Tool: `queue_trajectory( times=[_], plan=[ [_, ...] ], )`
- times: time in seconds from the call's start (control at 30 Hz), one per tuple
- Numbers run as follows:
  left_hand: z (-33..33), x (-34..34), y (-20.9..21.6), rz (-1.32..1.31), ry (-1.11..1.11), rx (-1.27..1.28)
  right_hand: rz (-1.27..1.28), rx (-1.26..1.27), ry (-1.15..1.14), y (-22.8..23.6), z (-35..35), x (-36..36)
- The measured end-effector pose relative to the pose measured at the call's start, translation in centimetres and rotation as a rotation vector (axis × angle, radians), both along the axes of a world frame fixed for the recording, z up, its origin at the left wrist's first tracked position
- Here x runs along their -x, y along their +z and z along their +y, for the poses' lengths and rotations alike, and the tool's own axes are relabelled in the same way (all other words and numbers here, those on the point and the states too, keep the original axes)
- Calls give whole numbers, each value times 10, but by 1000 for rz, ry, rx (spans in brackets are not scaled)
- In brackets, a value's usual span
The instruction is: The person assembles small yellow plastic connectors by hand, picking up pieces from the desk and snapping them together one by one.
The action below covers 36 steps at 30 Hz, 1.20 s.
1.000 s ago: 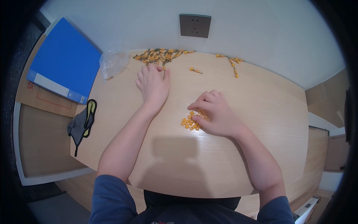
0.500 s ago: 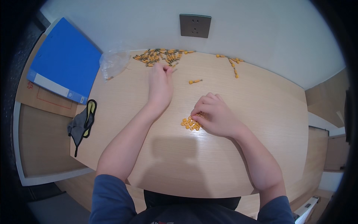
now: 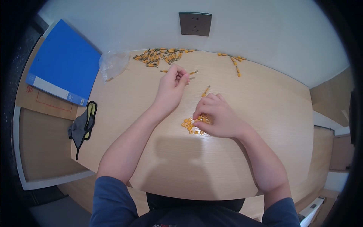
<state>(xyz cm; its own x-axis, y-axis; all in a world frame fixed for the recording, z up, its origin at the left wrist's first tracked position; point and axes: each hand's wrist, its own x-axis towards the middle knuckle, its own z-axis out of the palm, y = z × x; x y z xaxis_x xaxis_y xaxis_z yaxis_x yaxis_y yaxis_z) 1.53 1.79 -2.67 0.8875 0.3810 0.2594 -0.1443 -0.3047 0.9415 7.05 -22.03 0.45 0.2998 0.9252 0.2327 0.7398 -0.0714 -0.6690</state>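
Note:
My left hand is over the far middle of the table, thumb and fingertips pinched together. A yellow screw anchor with a dark end shows just beyond the fingertips, and a thin grey tip juts out below it. Another yellow anchor end shows on the hand's other side. My right hand curves over a pile of small yellow ring-shaped caps, with thumb and forefinger apart. Some caps are visible in that gap; others are hidden by the hand. One anchor with a yellow cap lies just beyond the right knuckles.
A heap of yellow-and-dark anchors lies by the wall, beside a clear plastic bag. Several capped anchors lie farther right. At left are a blue binder and a grey pouch with black-and-yellow edging. A socket plate is on the wall.
My left hand has come away from the heap, moving right and nearer. The capped anchor between the hands has turned and shifted toward my right hand. My right thumb and forefinger have parted slightly.

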Motion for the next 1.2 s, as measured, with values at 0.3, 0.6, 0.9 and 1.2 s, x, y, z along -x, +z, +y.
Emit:
queue_trajectory(
  times=[0.3, 0.6, 0.9, 1.2],
  plan=[
    [-3, 3, 7, 27, -3, -25, 38, 22, -14, -3, 2, -1],
    [-3, 4, 10, 37, 5, -50, -29, -1, -4, 4, 1, 6],
    [-3, 4, 10, 48, 4, -48, -40, -7, -44, 8, 2, 13],
    [-4, 5, 13, 71, 9, -83, -82, -21, -86, 8, 5, 18]
  ],
)
